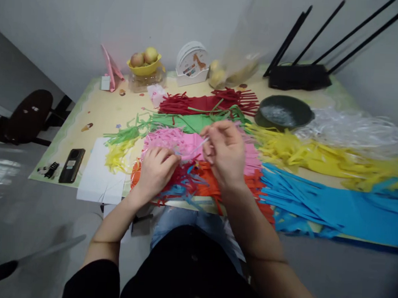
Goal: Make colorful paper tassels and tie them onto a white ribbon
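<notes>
My right hand (226,152) is raised over the table with its fingertips pinched on a thin white string (199,145), which slants down to the left. To its left, my left hand (158,168) is closed, fingers curled down; what they grip is hidden. Under both hands lie fringed strips: a pink one (252,154), an orange-red one (206,178) nearer me, and a loose tangle of blue and magenta shreds (184,181) between the hands. Beyond them are a green fringed strip (187,121) and a dark red one (201,103).
Yellow fringe (295,147), a blue fringed sheet (359,210) and a heap of clear-white string (356,128) lie right. Behind stand a dark round bowl (284,112), a black router (299,77) and a yellow fruit bowl (145,69). Left are white paper (100,175) and a phone (72,165).
</notes>
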`<state>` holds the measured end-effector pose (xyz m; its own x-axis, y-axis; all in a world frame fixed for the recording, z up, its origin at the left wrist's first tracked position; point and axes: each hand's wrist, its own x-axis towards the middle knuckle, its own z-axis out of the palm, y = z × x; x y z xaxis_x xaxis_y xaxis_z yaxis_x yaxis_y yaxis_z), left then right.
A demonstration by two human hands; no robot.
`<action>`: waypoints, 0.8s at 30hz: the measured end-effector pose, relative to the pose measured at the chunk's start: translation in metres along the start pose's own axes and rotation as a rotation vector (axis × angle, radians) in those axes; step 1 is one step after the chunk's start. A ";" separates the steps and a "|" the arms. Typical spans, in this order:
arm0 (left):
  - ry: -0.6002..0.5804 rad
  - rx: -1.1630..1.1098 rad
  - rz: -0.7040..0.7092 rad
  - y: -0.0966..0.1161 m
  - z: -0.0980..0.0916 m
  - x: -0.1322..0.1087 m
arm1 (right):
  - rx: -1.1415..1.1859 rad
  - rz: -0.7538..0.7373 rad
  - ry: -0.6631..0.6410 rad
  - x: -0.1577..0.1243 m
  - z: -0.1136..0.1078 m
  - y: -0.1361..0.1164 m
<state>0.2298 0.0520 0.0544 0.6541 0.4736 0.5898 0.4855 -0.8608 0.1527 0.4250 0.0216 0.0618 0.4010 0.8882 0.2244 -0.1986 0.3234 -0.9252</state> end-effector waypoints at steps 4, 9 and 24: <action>-0.038 -0.168 -0.268 -0.074 -0.024 -0.026 | 0.110 0.022 0.048 0.001 -0.003 -0.003; -0.313 -0.064 -0.528 -0.159 -0.045 -0.082 | 0.091 0.043 -0.017 -0.006 -0.001 0.001; 0.328 -0.659 -0.635 -0.072 -0.054 -0.019 | -0.298 -0.097 -0.221 -0.020 0.022 -0.009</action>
<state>0.1510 0.0952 0.0749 0.1399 0.8963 0.4209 0.2051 -0.4421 0.8732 0.3993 0.0076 0.0725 0.1961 0.9177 0.3455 0.1123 0.3290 -0.9376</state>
